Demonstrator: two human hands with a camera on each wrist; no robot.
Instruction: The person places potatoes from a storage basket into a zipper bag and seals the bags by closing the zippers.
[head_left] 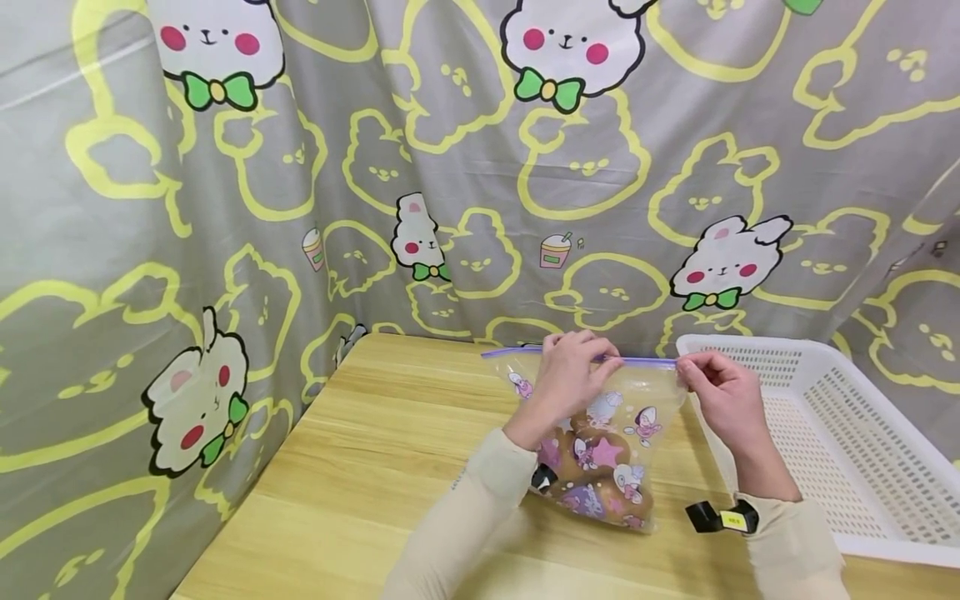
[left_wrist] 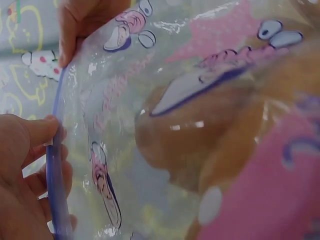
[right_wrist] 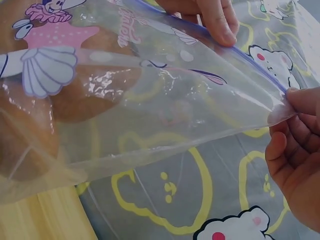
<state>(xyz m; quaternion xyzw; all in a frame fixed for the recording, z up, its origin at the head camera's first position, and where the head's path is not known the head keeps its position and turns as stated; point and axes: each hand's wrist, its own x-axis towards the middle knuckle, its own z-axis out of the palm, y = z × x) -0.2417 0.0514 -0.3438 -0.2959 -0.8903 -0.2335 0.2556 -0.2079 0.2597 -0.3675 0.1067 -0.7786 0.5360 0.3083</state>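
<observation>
1. Head view: I hold one clear zip bag [head_left: 600, 433] upright on the wooden table [head_left: 360, 467], in front of the rabbit-print curtain [head_left: 225, 208]. My left hand [head_left: 573, 371] pinches the blue-purple zip strip [head_left: 645, 362] near the middle of the bag's top edge; my right hand [head_left: 720, 387] pinches that edge at its right corner. Both forearms reach forward in pale sleeves. Inside the bag I see brown rounded pieces, but I cannot count them. One white perforated basket [head_left: 825, 433] stands just beside the bag on my right.

2. Left wrist view: my left hand [left_wrist: 25, 175] has thumb and fingers closed on the zip strip [left_wrist: 56, 165]. My other hand grips the same strip further along. The bag's [left_wrist: 150, 75] film shows cartoon prints and pink script too blurred to read; a brown piece [left_wrist: 190, 145] lies behind it.

3. Right wrist view: my right hand [right_wrist: 295, 150] pinches the bag's [right_wrist: 165, 115] corner between thumb and fingertips, a tight grip. The film stretches taut toward my left hand [right_wrist: 210, 15]. One shell print and a pink star show; the lettering is unreadable.
</observation>
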